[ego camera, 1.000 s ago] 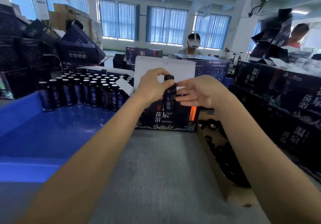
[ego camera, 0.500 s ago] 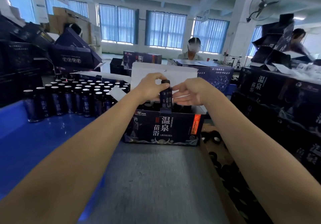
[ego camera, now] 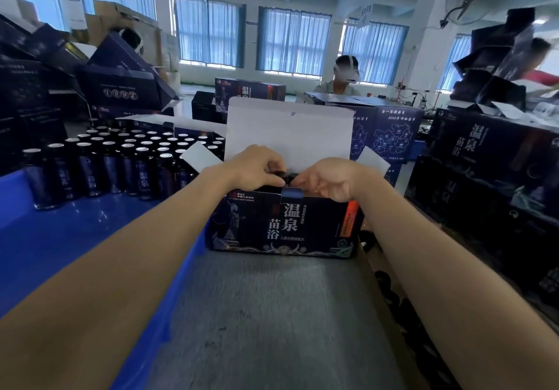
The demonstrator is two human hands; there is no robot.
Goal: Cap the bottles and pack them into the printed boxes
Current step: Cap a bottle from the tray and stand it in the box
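Observation:
A dark printed box [ego camera: 284,226] stands open on the grey table, its white lid flap [ego camera: 287,135] upright behind it. A dark capped bottle [ego camera: 289,178] is almost fully sunk into the box; only its top shows above the front rim. My left hand [ego camera: 257,167] pinches the bottle's cap from the left. My right hand [ego camera: 328,179] curls over the box's rim just right of the bottle, fingertips touching the bottle's top. Several uncapped dark bottles [ego camera: 121,159] stand in rows on the blue tray at left.
The blue tray [ego camera: 45,244] fills the left side. A cardboard box of black caps [ego camera: 390,293] lies at the right of the grey table [ego camera: 272,323]. Stacked printed boxes [ego camera: 490,159] rise at right and back left. Another person [ego camera: 344,78] sits across the room.
The bottle, held up in front of the box a second ago, has gone down into the box. Both hands have lowered with it to the box's rim.

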